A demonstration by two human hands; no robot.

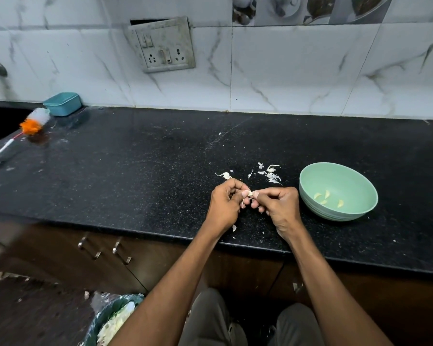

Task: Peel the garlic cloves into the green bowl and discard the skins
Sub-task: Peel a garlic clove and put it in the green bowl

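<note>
While both hands meet above a black granite countertop (pixel 135 171), a person pinches a single garlic clove (pixel 251 194) between the fingertips of the left hand (pixel 224 203) and the right hand (pixel 279 204), each hand's fingers curled round it. A strip of papery skin (pixel 243 203) hangs from the clove below the left thumb. Just to the right of the hands sits the green bowl (pixel 360 196), holding four peeled cloves (pixel 326 198) on its floor. Loose garlic skins (pixel 270 174) lie scattered on the counter just beyond the hands, between them and the bowl's near-left side, with one more scrap (pixel 234 228) near the counter's front edge under the left wrist. At the far left of the counter a teal plastic container (pixel 63 103) stands against the marble-patterned wall tiles, beside a bottle brush (pixel 30 126) with white and orange bristles. A grimy switch and socket plate (pixel 164 44) is mounted on the wall. Below the counter, a bin lined with a bag (pixel 113 318) holds pale scraps beside the person's knees.
</note>
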